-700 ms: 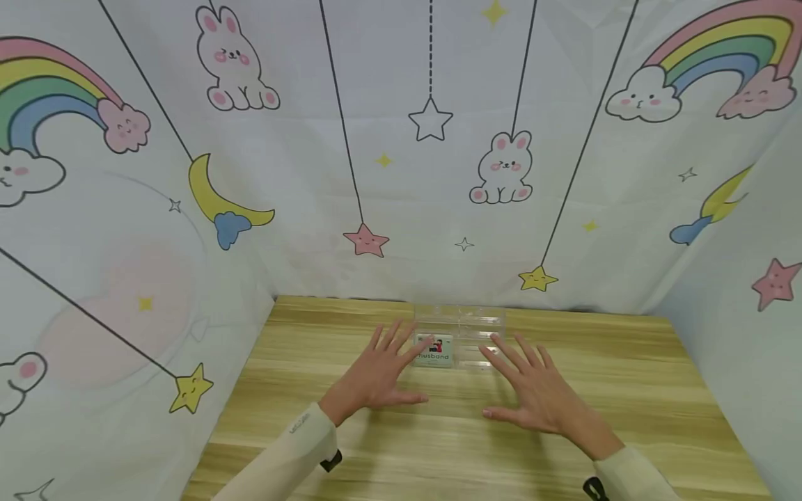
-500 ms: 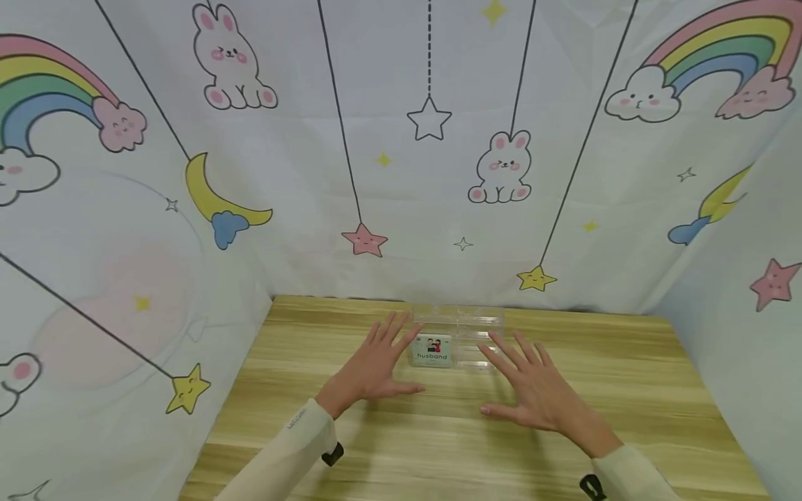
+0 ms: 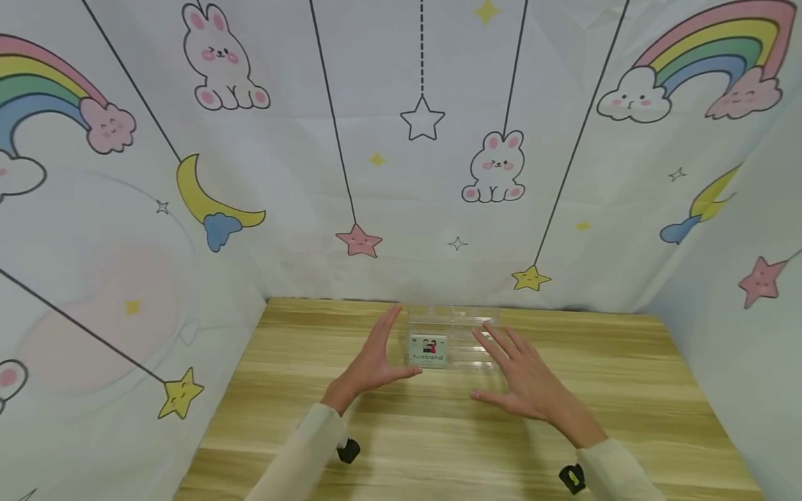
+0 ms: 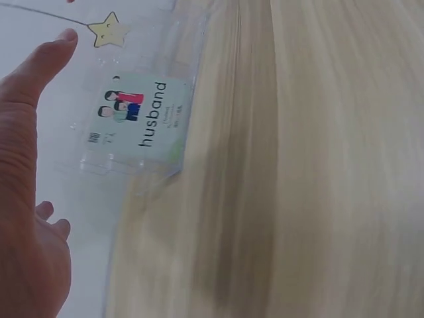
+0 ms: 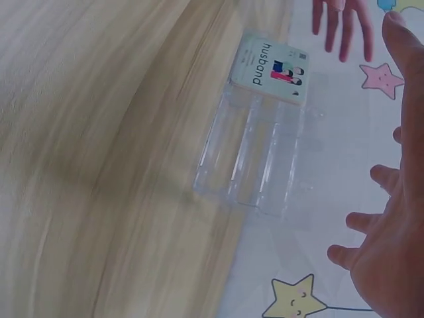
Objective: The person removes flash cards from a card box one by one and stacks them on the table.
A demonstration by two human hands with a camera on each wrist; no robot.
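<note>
A clear plastic rack with stepped compartments stands near the back edge of the wooden table. In its front left compartment sits a pale green card printed "husband" with small cartoon people; the left wrist view shows this card close up. My left hand hovers at the rack's left side, fingers straight and thumb spread toward the card. On the other side my right hand is held with fingers extended, its fingertips overlapping the rack's right end in the head view. Neither hand holds anything.
The wooden table stretches toward me in front of the rack. White curtains printed with rabbits, stars and rainbows enclose it at the back and on both sides. A dark strap piece hangs at my left cuff.
My left hand has turned edge-on, its fingers now closer together beside the rack. My right hand has shifted slightly up and left. The head view has drifted a little to the right.
</note>
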